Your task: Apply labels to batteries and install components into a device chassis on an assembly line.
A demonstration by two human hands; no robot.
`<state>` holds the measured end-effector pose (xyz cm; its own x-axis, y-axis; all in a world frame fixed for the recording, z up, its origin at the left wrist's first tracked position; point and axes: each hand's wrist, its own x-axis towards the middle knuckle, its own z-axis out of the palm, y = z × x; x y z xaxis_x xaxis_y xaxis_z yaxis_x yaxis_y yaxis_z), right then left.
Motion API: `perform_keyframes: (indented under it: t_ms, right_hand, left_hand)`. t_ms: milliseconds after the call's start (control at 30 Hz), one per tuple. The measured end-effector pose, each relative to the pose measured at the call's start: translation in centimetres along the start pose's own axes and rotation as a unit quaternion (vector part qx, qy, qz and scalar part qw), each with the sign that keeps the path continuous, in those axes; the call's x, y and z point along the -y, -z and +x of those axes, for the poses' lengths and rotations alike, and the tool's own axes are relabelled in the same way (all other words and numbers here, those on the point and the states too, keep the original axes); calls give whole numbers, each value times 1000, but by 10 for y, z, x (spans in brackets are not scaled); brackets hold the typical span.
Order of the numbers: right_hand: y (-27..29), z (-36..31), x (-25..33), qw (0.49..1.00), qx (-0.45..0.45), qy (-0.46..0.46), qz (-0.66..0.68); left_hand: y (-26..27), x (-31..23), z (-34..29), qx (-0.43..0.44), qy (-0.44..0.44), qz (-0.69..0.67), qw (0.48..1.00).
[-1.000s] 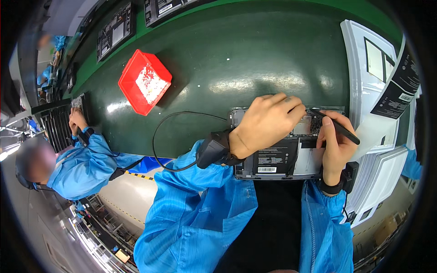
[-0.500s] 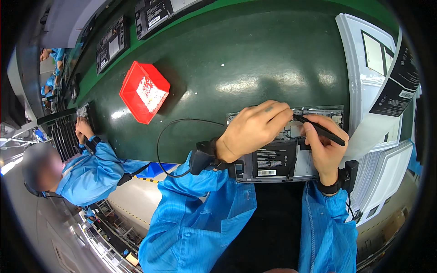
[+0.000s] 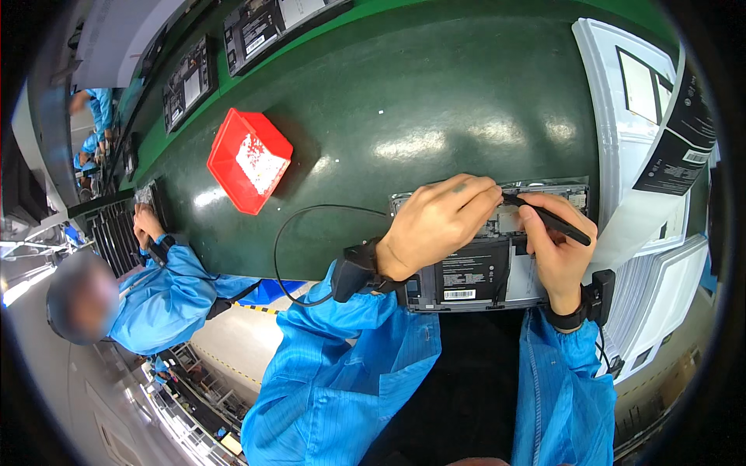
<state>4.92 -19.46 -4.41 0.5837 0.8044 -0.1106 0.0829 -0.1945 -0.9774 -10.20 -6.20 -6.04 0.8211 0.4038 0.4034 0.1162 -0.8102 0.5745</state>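
Note:
An opened laptop base lies in front of me at the table's near edge, its black battery and circuit boards bare. My right hand grips black tweezers like a pen, their tips pointing left over the board area. Across the laptop's upper left part reaches my left hand, palm down. Its fingers are bent and pressed together, with the fingertips beside the tweezer tips. Whatever those fingers pinch, if anything, is hidden.
A red bin with small white pieces stands left on the green table. White trays and a label sheet lie right. More laptop bases sit far left, near a co-worker in blue. A black cable runs by my left wrist.
The whole view has shifted slightly. Both my hands and the tweezers keep nearly the same place over the laptop base. The co-worker's head has moved a little.

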Motion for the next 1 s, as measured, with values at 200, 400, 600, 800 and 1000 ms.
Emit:
perform_keyframes:
  t_ms: [200,400,600,800,1000]
  right_hand:
    - [1,0,-1,996,0,62,-61]
    - [2,-2,-1,998,-1,40,-45]
    - [1,0,-1,999,6,19,-34]
    - [1,0,1,999,6,29,-38]
    - [2,-1,0,999,24,14,-29]
  left_hand:
    - [0,-1,0,0,10,-9,1000]
    - [0,0,0,-3,15,-25,1000]
    - [-1,1,-1,-6,12,-15,1000]
    - [-1,0,0,-1,8,-10,1000]
    - [-1,0,-2,-5,4,-7,1000]
